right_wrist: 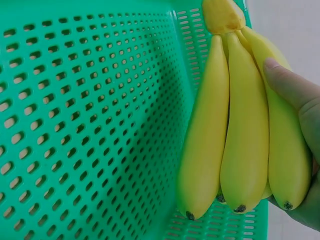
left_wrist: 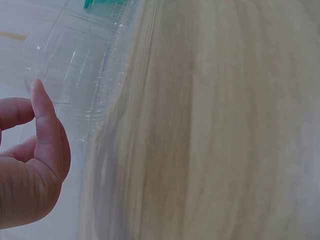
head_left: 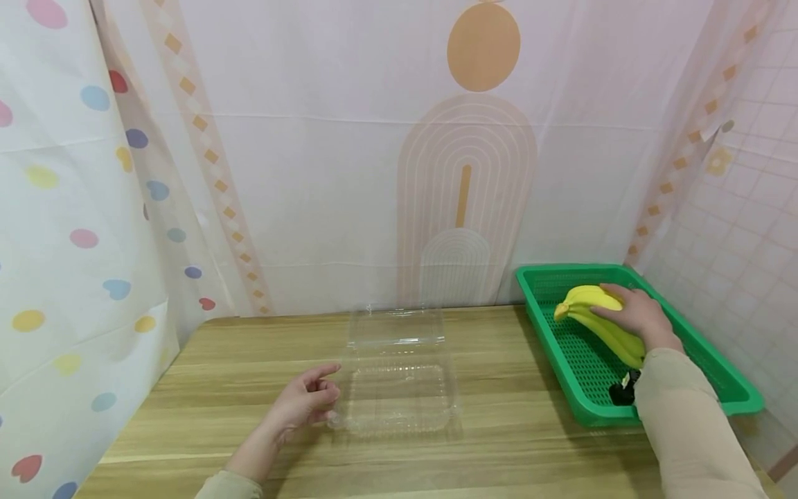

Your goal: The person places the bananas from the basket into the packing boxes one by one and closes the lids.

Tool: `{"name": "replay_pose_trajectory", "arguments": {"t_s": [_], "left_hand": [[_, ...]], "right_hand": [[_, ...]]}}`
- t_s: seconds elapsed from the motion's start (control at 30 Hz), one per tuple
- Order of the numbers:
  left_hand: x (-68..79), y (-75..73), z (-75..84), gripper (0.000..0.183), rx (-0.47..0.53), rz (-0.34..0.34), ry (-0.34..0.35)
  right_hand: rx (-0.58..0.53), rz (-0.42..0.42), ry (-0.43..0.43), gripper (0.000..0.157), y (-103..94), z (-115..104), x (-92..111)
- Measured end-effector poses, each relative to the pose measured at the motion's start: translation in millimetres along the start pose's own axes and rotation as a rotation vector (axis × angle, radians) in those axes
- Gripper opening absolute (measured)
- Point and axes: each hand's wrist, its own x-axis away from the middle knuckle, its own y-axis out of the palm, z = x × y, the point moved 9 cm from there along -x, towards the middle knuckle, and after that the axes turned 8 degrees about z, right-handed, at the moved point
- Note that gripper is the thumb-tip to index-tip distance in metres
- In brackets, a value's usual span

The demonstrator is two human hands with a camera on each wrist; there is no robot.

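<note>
A bunch of yellow bananas [head_left: 601, 322] is in my right hand [head_left: 642, 315], over the green basket. In the right wrist view the thumb presses along one banana [right_wrist: 245, 130], and the other fingers are mostly hidden behind the bunch. The stem end points away from the palm. My left hand [head_left: 305, 400] is beside the left edge of a clear plastic clamshell box [head_left: 399, 398], its fingers loosely bent and nothing held. The box stands with its lid [head_left: 395, 326] raised at the back. In the left wrist view a fingertip overlaps the clear plastic [left_wrist: 82, 65].
The green perforated basket [head_left: 561, 378] stands at the right of the wooden table [head_left: 499, 443], its raised rim around the right hand. A small black object [head_left: 623, 389] shows by the right sleeve. A patterned curtain [head_left: 324, 208] hangs behind the table, and a dotted one [head_left: 62, 277] at the left.
</note>
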Motion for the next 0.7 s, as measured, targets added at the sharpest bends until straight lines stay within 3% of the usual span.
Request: {"name": "replay_pose_trajectory", "arguments": {"t_s": [0.7], "left_hand": [[-2.2, 1.3, -0.3, 0.064, 0.015, 0.001, -0.009]], "right_hand": [[-0.006, 0.109, -0.073, 0.08, -29.6, -40, -11]]}}
